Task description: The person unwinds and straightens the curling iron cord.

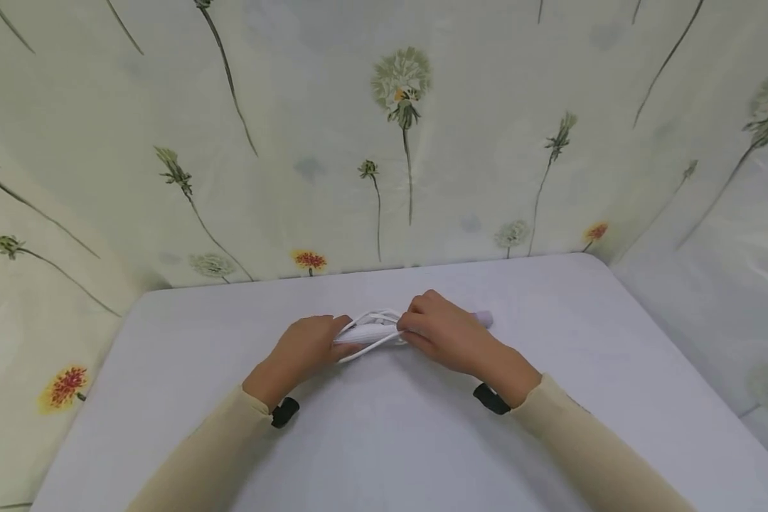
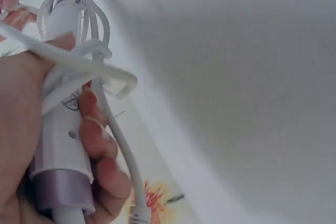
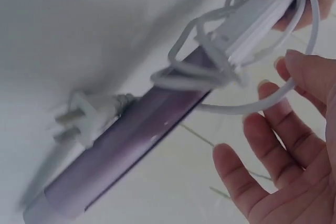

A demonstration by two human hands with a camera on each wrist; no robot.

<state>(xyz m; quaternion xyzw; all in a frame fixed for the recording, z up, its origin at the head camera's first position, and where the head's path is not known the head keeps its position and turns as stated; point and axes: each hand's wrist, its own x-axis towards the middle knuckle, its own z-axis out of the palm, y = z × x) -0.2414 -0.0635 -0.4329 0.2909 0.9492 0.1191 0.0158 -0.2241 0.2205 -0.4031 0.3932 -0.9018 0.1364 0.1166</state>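
Note:
A white and purple hair straightener [image 3: 142, 124] is held up over the table, its white cord [image 3: 247, 109] looped around it. My left hand [image 1: 307, 348] grips the white handle [image 2: 63, 140], fingers curled round its far side. With thumb and index finger, my right hand [image 1: 451, 331] pinches a loop of the cord; its other fingers are spread beside the straightener. The plug [image 3: 84, 119] hangs next to the purple part in the right wrist view. From the head, my right hand covers much of the purple part, and only its end [image 1: 483, 318] shows.
Below the hands is a table with a white cover [image 1: 371, 441] and rounded far corners. A flower-printed curtain [image 1: 333, 142] stands behind the table and along its sides. Black wrist straps [image 1: 491, 399] show at the beige sleeves [image 1: 589, 448].

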